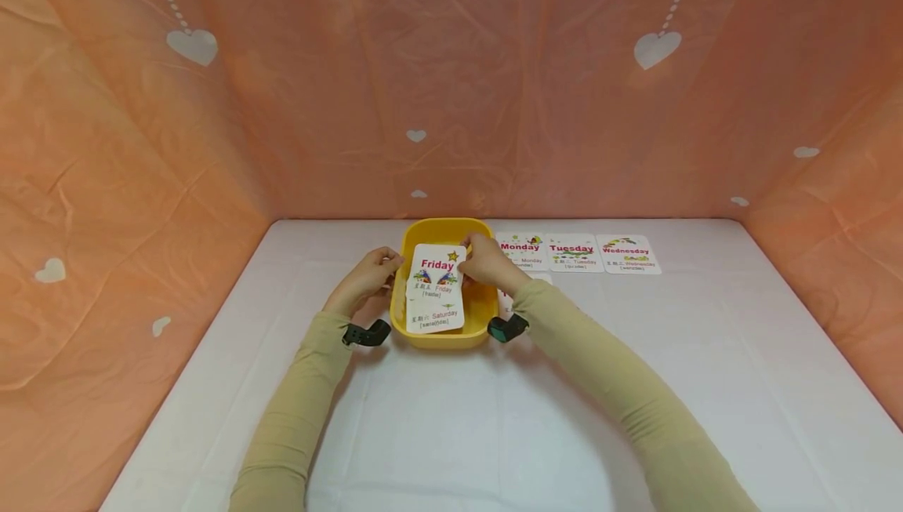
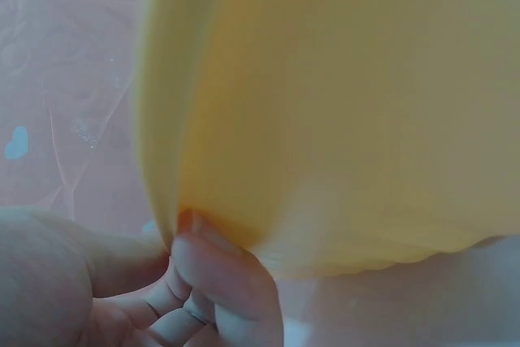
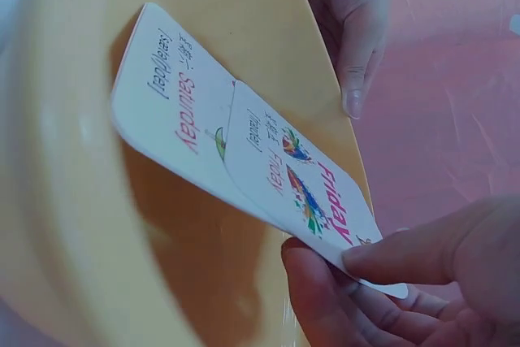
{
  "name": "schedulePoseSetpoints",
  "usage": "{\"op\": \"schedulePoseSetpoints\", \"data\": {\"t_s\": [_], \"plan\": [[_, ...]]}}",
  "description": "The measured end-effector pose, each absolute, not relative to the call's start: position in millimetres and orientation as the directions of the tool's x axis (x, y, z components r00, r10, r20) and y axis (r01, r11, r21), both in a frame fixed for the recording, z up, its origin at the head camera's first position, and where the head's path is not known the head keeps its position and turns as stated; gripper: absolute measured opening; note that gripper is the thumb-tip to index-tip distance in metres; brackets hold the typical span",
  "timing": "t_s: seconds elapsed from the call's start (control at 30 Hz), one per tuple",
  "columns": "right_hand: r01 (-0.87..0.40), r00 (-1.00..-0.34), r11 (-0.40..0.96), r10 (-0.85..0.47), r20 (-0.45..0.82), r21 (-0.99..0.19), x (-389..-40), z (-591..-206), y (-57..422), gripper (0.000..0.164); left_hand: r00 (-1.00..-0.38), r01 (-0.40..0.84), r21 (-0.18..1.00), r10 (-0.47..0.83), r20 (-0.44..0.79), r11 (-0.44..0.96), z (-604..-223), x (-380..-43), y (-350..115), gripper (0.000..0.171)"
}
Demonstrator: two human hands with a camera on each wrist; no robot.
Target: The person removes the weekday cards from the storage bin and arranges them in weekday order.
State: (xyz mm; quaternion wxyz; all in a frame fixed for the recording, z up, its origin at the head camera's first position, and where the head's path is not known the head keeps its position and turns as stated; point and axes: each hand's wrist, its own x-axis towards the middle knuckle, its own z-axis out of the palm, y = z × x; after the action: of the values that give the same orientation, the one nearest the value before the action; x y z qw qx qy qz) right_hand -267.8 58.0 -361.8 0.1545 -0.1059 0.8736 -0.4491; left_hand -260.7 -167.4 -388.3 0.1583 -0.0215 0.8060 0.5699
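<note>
A yellow plastic basket [image 1: 483, 316] stands near the back of the table. My left hand [image 1: 368, 278] pinches its left rim between thumb and fingers, as the left wrist view shows up close. With thumb above and fingers below, my right hand [image 3: 398, 274] pinches the edge of the white Friday card [image 1: 436, 270] over the basket. Under the Friday card, partly covered, lies the Saturday card [image 1: 435, 319], slanting inside the basket.
Right of the basket, the Monday card [image 1: 520, 253], Tuesday card [image 1: 574, 253] and Wednesday card [image 1: 629, 254] lie in a row. Another card [image 1: 505, 304] below Monday is mostly hidden by my right arm. An orange cloth wall with white hearts rises behind the white table.
</note>
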Motion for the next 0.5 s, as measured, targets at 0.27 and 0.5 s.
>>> {"op": "schedulePoseSetpoints", "data": {"t_s": [0.27, 0.5], "plan": [[-0.05, -0.96, 0.557, -0.256, -0.114, -0.829, -268.2, -365.8, 60.8, 0.042, -0.948, -0.218, 0.904, 0.139, -0.285, 0.367, -390.7, -261.9, -167.9, 0.023], [-0.035, -0.965, 0.477, -0.244, -0.093, -0.878, -268.5, -367.5, 64.4, 0.031, -0.949, -0.211, 0.907, 0.146, -0.28, 0.364, -392.0, -262.6, -168.8, 0.024]]}}
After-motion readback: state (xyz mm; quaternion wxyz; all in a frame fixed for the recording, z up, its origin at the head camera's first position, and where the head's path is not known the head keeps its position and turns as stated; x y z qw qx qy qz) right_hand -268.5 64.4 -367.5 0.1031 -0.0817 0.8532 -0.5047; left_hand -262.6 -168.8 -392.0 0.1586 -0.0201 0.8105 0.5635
